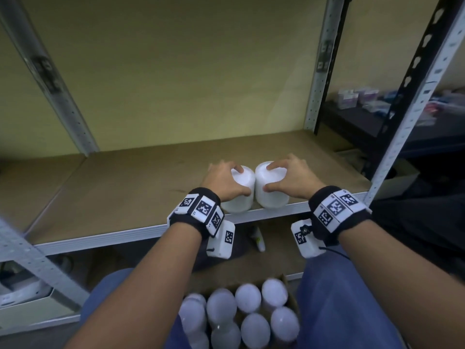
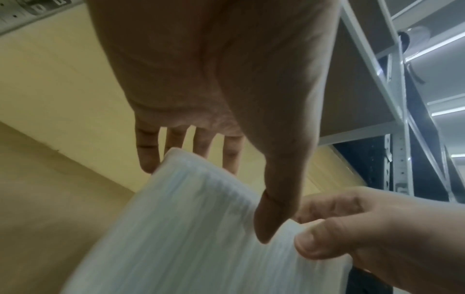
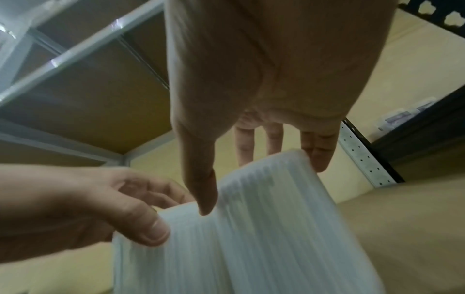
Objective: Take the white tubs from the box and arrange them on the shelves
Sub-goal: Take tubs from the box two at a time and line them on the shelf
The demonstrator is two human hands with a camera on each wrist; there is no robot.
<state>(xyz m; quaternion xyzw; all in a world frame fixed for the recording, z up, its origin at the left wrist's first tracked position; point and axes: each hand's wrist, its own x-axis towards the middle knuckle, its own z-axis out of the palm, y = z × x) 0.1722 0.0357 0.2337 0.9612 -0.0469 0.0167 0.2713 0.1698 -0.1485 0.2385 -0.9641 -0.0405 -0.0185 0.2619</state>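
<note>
Two white ribbed tubs stand side by side, touching, near the front edge of the brown shelf (image 1: 125,197). My left hand (image 1: 243,180) grips the left tub (image 1: 239,204) from above, thumb at the front and fingers behind. My right hand (image 1: 268,178) grips the right tub (image 1: 271,200) the same way. In the left wrist view my left hand (image 2: 206,199) spans its tub (image 2: 188,228). In the right wrist view my right hand (image 3: 263,188) spans its tub (image 3: 276,228). Below, a cardboard box (image 1: 284,278) holds several more white tubs (image 1: 247,298).
Grey perforated uprights stand at the back right (image 1: 318,71), front right (image 1: 402,137) and front left (image 1: 32,255). The shelf is bare to the left and behind the tubs. A small white bottle (image 1: 259,239) lies on the lower shelf. A black rack (image 1: 357,127) with packets stands at the right.
</note>
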